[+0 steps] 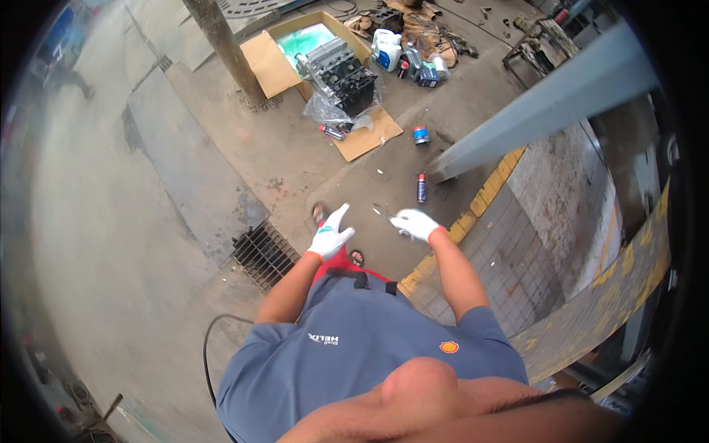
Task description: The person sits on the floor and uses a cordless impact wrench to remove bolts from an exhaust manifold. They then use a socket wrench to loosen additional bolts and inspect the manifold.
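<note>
My left hand (pixel 331 235), in a white knit glove with an orange cuff, is held in front of my waist. Its fingers and thumb stand apart, and nothing is in them. To its right, my right hand (pixel 416 224) in a matching glove is closed round a slim metal tool (pixel 382 212). The tool's thin end points left toward the other hand; its exact kind is too small to tell. Beyond the hands, an engine (pixel 340 77) rests partly on clear plastic wrap (pixel 325 111) beside an open cardboard box (pixel 269 63).
A spray can (pixel 422 188) and a blue tin (pixel 421 135) stand ahead on the concrete. Another spray can (pixel 331 132) lies by the engine. Bottles (pixel 386 50) stand at the back. A slanted grey post (pixel 546 96) rises at right, a rusty post (pixel 225 52) at left. A drain grate (pixel 264 255) lies left.
</note>
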### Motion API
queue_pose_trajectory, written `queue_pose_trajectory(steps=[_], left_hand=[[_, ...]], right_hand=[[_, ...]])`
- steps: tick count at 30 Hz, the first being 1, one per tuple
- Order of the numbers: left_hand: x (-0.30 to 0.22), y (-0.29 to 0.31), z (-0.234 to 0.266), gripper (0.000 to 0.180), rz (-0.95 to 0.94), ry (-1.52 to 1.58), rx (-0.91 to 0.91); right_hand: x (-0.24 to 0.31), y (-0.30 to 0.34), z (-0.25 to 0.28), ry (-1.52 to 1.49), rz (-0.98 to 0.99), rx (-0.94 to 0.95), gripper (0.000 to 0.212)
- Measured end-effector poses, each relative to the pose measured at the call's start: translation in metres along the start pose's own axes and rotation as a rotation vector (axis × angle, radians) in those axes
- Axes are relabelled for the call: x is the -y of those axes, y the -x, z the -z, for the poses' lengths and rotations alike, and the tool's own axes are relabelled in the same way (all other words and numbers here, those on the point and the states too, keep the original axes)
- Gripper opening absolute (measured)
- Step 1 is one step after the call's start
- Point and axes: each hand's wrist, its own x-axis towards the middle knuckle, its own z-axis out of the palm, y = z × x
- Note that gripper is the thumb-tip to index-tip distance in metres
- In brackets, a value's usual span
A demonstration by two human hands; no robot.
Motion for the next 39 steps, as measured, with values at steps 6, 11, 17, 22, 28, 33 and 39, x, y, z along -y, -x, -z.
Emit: queue_pose_trajectory(steps=[6,11,17,22,28,33,39], left_hand=[[-0.074,-0.213,0.076,0.047,-0.149,0.172,-0.038],[-0.114,-0.319,0.103,0.03,0.108,0.244,0.376],[-0.164,-0.467,0.138,0.031,-0.062,0.053,0.439],[-0.181,-0.592,0.149,0.025,0.104,0.169,0.358],[-0.146,-0.706,0.135,0.014,0.251,0.66,0.041],[-0.124,-0.774,0.135,0.019,0.244,0.658,-0.083],[-0.089,-0.837,0.14,0.025,0.252,0.678,-0.192]], right_hand=[[0.064,-0.117,0.18,0.011,0.158,0.059,0.041],[0.029,-0.167,0.242,-0.197,-0.161,0.282,0.041],[-0.025,-0.278,0.337,0.15,-0.001,0.357,0.06],[-0.054,-0.414,0.418,0.339,0.094,0.537,0.063],[-0.095,-0.54,0.505,0.551,0.17,0.594,0.05],[-0.117,-0.632,0.55,0.683,0.2,0.661,0.046],[-0.105,-0.723,0.554,0.825,0.192,0.749,0.044]])
